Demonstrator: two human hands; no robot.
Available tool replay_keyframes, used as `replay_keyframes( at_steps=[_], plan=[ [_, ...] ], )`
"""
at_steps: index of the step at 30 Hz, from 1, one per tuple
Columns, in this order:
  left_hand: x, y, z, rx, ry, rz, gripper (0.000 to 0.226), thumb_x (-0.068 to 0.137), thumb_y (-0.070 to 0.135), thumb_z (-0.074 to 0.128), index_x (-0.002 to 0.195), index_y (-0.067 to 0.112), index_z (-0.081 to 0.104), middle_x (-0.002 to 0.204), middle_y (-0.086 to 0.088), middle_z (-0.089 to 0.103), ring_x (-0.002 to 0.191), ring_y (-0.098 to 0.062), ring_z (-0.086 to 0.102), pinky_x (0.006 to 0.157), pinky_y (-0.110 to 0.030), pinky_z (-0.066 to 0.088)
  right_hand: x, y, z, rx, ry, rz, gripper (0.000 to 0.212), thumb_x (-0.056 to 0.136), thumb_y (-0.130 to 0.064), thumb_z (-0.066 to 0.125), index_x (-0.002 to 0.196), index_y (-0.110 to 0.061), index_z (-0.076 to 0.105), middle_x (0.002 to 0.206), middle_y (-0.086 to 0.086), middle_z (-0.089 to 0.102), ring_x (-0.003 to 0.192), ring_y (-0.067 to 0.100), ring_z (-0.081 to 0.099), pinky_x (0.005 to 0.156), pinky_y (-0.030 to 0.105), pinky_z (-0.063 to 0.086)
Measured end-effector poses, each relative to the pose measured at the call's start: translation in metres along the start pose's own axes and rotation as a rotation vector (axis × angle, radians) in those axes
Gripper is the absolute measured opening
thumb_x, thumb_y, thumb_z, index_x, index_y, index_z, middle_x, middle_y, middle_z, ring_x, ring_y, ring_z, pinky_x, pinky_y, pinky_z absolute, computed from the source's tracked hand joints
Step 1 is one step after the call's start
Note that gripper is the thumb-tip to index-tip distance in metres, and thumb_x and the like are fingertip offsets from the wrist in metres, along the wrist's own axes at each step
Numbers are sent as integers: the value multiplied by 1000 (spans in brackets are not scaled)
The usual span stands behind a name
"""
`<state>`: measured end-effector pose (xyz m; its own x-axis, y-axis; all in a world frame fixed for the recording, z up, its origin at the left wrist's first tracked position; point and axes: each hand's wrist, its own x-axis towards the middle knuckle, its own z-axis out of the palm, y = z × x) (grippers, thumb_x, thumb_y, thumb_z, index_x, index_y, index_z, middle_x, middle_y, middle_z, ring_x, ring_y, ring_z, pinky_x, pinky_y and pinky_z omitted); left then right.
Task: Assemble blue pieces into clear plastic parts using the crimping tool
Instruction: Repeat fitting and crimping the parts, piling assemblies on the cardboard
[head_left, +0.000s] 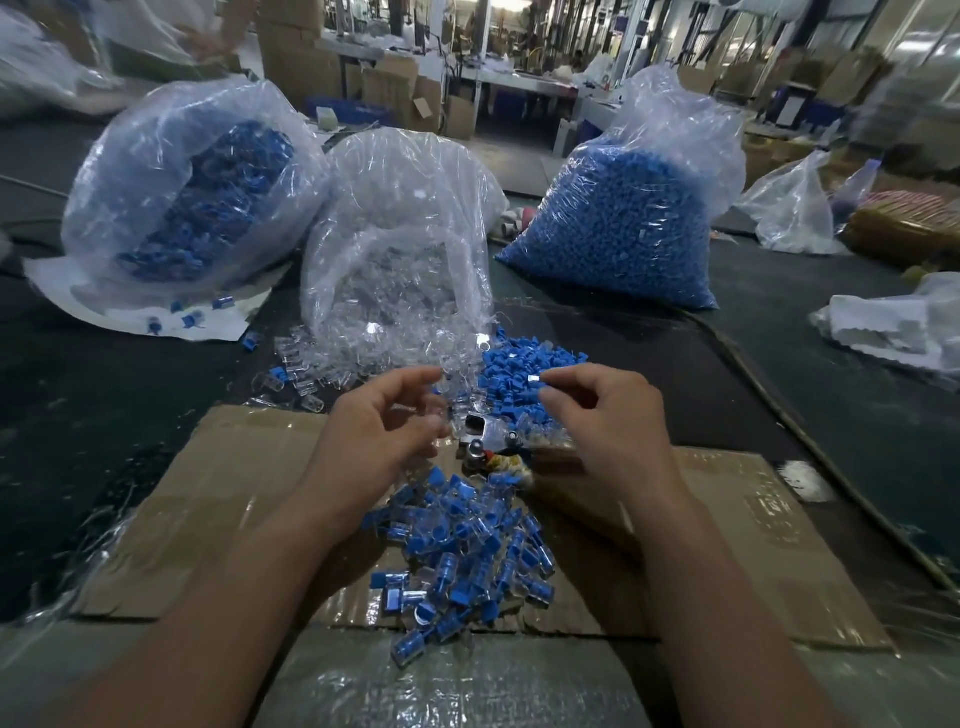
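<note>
My left hand (387, 423) hovers over the loose clear plastic parts (363, 358) and pinches one clear part (445, 387) between thumb and fingers. My right hand (602, 415) pinches a small blue piece (535, 381) above the loose heap of blue pieces (524, 366). Between the hands the metal crimping tool (485, 434) sits on the cardboard, partly hidden by parts. A pile of assembled blue-in-clear parts (462, 551) lies below it, between my forearms.
A flattened cardboard sheet (218, 509) covers the dark table. Three plastic bags stand behind: assembled parts at left (192, 197), clear parts in the middle (405, 234), blue pieces at right (628, 218). More bags (795, 208) lie at the far right.
</note>
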<state>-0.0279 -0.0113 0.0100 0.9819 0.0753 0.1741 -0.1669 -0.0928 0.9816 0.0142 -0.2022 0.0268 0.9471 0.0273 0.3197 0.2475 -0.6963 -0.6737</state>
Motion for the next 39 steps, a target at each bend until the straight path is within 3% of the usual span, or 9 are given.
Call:
replay_keyframes(
  at_steps=[2,5,12,15,19,23,26,34,39],
  plan=[
    [0,-1,0,8,0,-3,38,83,-4,58,100,30,61,83,7,67,72,-5,66,60,-12,51,-5,-4,9,-40,-32,-45,20,86,-23,64,105,-18,69,82,-22,56,70,-10,50,66,5,38],
    [1,-2,-1,5,19,-34,31,83,-3,58,88,26,65,72,4,70,67,-6,66,61,-18,55,-1,6,10,-111,-12,2,20,87,-24,62,105,-16,68,87,-10,62,68,-7,48,63,5,34],
    [1,-3,2,-21,34,-53,19,73,2,67,82,18,65,72,0,72,64,-9,68,57,-15,52,5,28,2,-100,89,165,14,81,-30,68,91,-20,71,84,-7,68,77,7,60,75,27,49],
    [0,-1,2,-9,51,-63,15,66,10,71,79,16,66,70,1,72,59,-9,67,54,-15,52,2,26,-1,-29,115,128,17,85,-23,64,99,-16,72,90,-6,69,80,5,59,79,24,48],
    [0,2,2,-15,68,-46,23,54,15,72,76,13,66,69,2,71,57,-8,67,54,-13,51,-6,10,-2,208,16,106,12,83,-16,67,89,-26,69,76,-15,65,67,-1,61,64,13,48],
    [0,3,3,-3,52,-24,19,62,1,74,74,13,65,66,7,71,57,-4,66,54,-10,49,-20,-20,11,408,-143,33,28,81,-8,67,78,-35,63,75,-13,66,69,0,64,65,12,51],
    [1,3,3,7,38,-2,18,66,0,74,74,13,66,69,5,71,60,-5,67,56,-12,50,-27,-33,18,482,-146,-37,26,77,-6,71,75,-32,67,69,-15,67,69,0,64,63,11,49],
    [-1,2,5,18,15,71,20,65,-1,74,72,16,67,71,6,72,64,-6,68,59,-13,51,-30,-34,23,513,-192,-2,17,77,-7,71,70,-22,66,68,-1,69,59,14,66,58,25,56],
    [-3,5,7,32,2,97,25,67,-6,73,73,18,66,72,7,72,65,-5,68,60,-12,51,-28,-32,18,496,-244,8,19,80,-8,69,69,-23,65,63,-3,69,57,12,67,53,17,51]
  ],
)
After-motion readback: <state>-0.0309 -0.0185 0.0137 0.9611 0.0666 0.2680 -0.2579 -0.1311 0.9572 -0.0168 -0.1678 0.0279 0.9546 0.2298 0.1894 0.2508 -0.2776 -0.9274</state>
